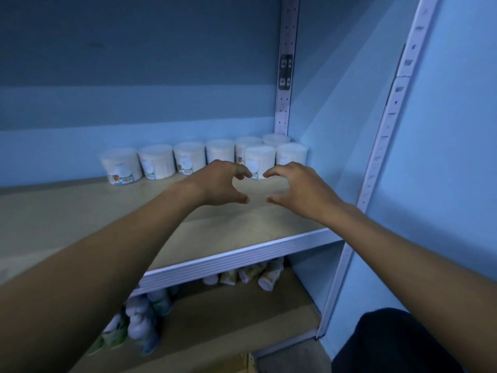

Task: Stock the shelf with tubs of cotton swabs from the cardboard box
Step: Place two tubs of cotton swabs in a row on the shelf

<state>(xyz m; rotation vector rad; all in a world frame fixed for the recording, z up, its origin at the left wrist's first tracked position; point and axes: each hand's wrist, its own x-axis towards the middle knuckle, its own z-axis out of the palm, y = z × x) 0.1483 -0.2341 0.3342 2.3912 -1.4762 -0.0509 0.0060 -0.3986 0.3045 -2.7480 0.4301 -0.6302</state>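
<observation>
Tubs were ranked at the shelf's twelve-o'clock edge. Left hand and right hand were held apart, fingers spread, empty; front tubs could be toppled by a careless knock.

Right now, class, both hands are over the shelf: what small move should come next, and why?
Probably draw both hands back toward the cardboard box below for another tub. The left hand and right hand hold nothing, and the front tub already stands on the shelf.
</observation>
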